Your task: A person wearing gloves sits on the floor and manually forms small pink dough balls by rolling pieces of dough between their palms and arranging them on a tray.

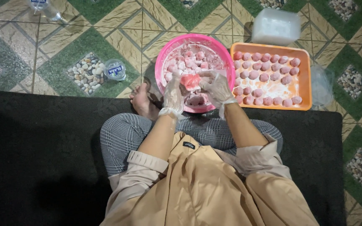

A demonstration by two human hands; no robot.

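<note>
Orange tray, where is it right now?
In the head view the orange tray lies on the tiled floor at the person's right, touching the pink bowl.

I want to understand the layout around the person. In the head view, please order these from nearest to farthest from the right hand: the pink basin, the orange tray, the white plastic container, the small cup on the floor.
From the right hand:
1. Pink basin, directly under the hand.
2. Orange tray, just to its right.
3. White plastic container, beyond the tray, upper right.
4. Small cup, on the floor, left of the basin.
</note>
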